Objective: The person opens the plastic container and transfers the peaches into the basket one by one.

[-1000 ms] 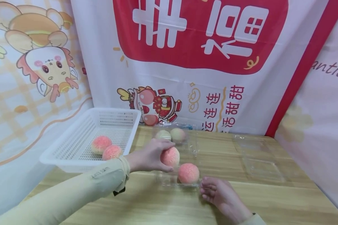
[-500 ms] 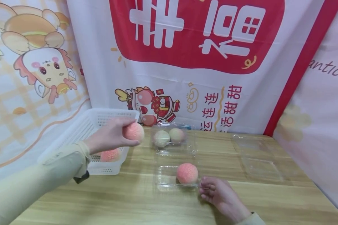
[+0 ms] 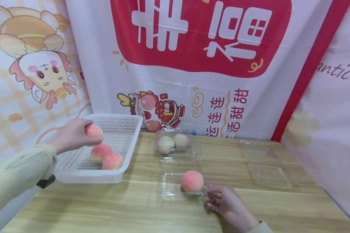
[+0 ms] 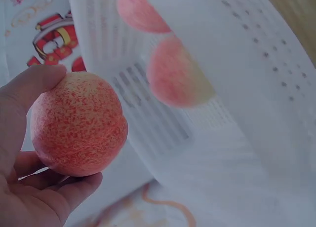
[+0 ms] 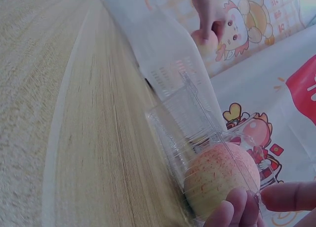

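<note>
In the head view my left hand (image 3: pixel 70 135) holds a pink peach (image 3: pixel 94 132) over the left side of a white perforated basket (image 3: pixel 136 137). The left wrist view shows thumb and fingers curled around this peach (image 4: pixel 79 123). Two more peaches lie in the basket, one (image 3: pixel 100 152) just behind the other (image 3: pixel 112 161). On the table a clear plastic box (image 3: pixel 169 187) stands open, with a single peach (image 3: pixel 192 181) at its right end. My right hand (image 3: pixel 228 205) pinches that box's right edge between thumb and fingertips, close beside the peach.
Behind the open box, two paler peaches (image 3: pixel 181 142) sit in clear plastic packaging (image 3: pixel 196 152). Another clear plastic container (image 3: pixel 271 174) lies on the wooden table (image 3: pixel 128 207) at the right. Printed cloth (image 3: pixel 169 71) hangs along the back and sides.
My left hand has carried the peach from above the clear box leftward to over the basket. The right hand stays at the box's edge. The view has shifted slightly.
</note>
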